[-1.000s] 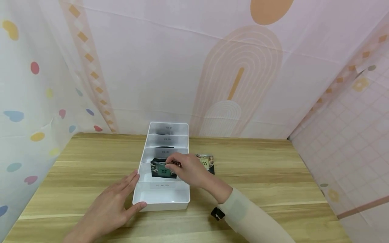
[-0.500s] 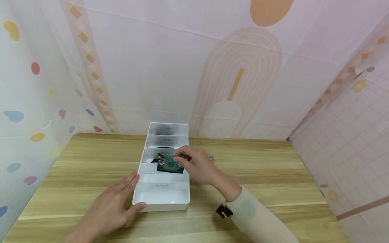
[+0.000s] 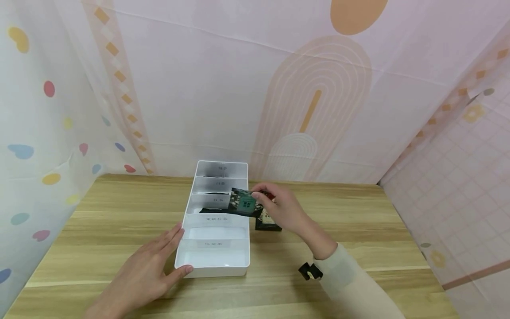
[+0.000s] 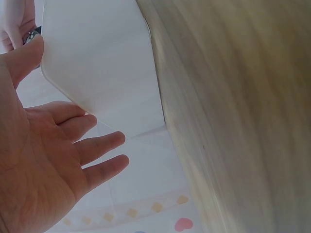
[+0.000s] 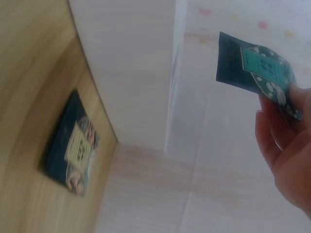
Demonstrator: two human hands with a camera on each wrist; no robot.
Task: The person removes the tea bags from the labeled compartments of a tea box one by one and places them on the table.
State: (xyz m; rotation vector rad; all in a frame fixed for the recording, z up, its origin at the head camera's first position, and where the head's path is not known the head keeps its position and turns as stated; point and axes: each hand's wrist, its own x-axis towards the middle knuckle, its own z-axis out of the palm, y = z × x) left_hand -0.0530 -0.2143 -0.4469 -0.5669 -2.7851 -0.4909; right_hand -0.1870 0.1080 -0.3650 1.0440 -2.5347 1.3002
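Note:
My right hand (image 3: pixel 280 206) pinches a dark sachet with a green label (image 3: pixel 244 201) by one edge, above the right wall of the white divided box (image 3: pixel 212 271). The right wrist view shows this sachet (image 5: pixel 255 68) clear of the box wall, with the fingers at its end. At the box's near left corner is my left hand (image 3: pixel 149 261), fingers fairly straight along the side and thumb at the front rim. The left wrist view has the left hand (image 4: pixel 58 150) with its thumb touching the box edge. A dark strip (image 3: pixel 211 210) shows in the middle compartment.
On the wooden table, just right of the box, lies a second dark sachet with a pale yellow label (image 3: pixel 268 223). Each compartment carries a printed label (image 3: pixel 217 244). Dark edges show in the far compartments. A patterned curtain (image 3: pixel 191 88) hangs behind the table.
My right hand has carried the green-label sachet right and away from me, from over the fourth compartment to the box's right wall. The left hand has stayed at the box's corner.

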